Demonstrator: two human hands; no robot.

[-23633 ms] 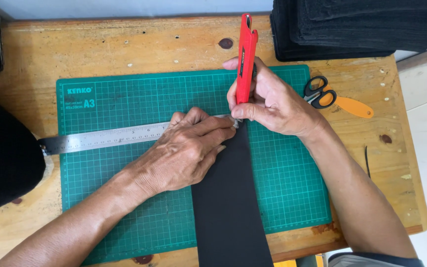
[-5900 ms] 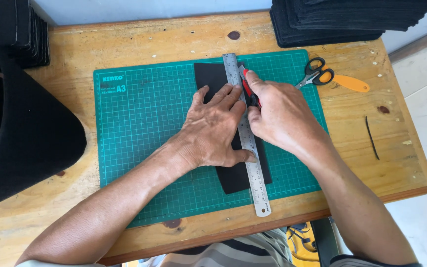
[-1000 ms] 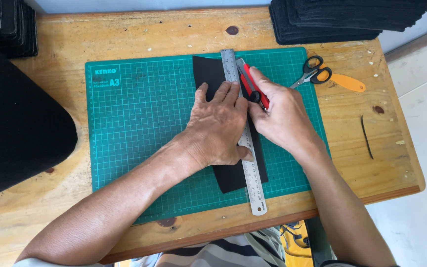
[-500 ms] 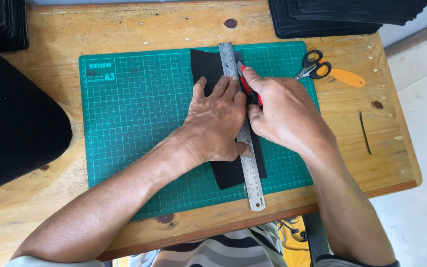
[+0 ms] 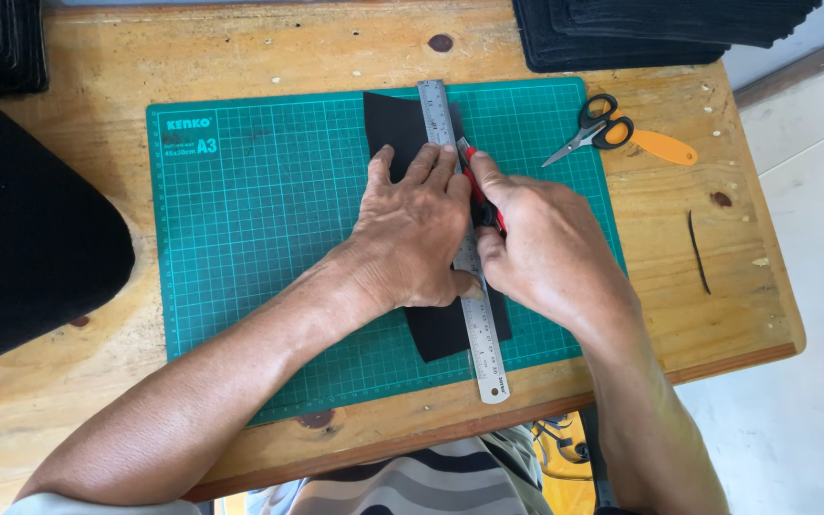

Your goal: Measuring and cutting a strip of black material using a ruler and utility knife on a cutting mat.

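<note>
**Knife at the ruler, strip pinned on the mat**

At the bottom of the frame the table's near edge [image 5: 526, 405] runs just below the ruler's lower end, so there is little room left toward the body. The ruler [image 5: 477, 324] lies nearly straight up the frame, on top of the black strip [image 5: 395, 124], which rests in the middle of the green mat [image 5: 250, 238].

The left hand [image 5: 410, 234] lies flat, fingers spread and pressing on ruler and strip together, thumb near the ruler's lower part. The right hand [image 5: 541, 248] is closed round a red knife [image 5: 477, 186], whose tip sits against the ruler's right edge, in the upper half of the strip.

By my reading the step in hand is a cut along the ruler, and it looks early in the stroke. The next move calls for steady downward pressure from the left hand and a pull toward the lower frame that keeps the blade tight to the metal, clear of the left fingertips.

To the right, the mat's edge lies close beside the knife hand; beyond it, bare wood holds scissors [image 5: 612, 132] and a thin dark sliver [image 5: 698, 253]. Left of the strip the mat is open. Black stacks [image 5: 660, 29] fill the upper right, and dark material [image 5: 21, 257] crowds the left.
</note>
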